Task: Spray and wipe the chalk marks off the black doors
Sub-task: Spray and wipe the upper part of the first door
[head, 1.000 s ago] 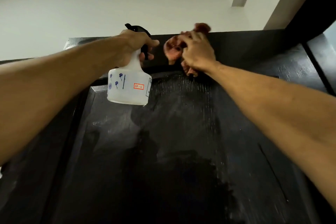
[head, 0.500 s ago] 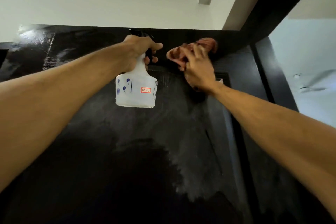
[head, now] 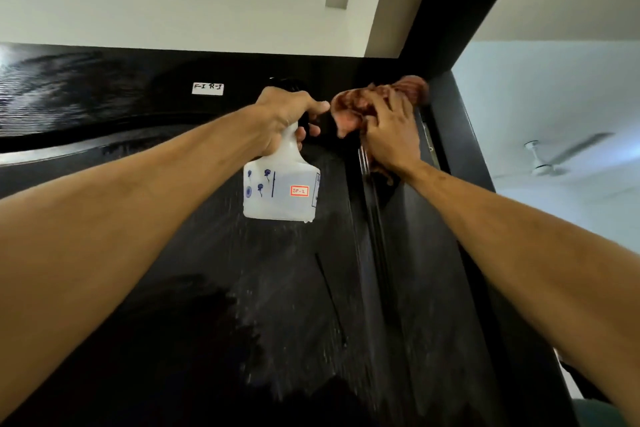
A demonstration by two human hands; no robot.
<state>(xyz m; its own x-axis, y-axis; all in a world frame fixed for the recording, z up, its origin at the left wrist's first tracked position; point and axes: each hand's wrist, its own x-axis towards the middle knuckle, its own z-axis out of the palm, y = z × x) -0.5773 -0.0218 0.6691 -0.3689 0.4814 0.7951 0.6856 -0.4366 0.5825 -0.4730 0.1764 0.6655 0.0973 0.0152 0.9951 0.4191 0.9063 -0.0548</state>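
Lower centre, the black door (head: 277,305) shows pale streaks. Above it, the left hand (head: 284,114) grips the spray bottle (head: 280,194) by its neck. Upper right, the right hand (head: 391,137) clutches a reddish cloth (head: 360,104) against the door's top corner. This is likely the wiping step; next, sweep down over the streaks.

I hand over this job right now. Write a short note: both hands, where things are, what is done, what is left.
Left hand grips the white spray bottle by its neck, raised before the black door.
Right hand holds the reddish-brown cloth against the door's top right corner.
Done: door sprayed, droplets and wet streaks show.
Left: wipe the whitish haze off the door; lower part too dark to judge.
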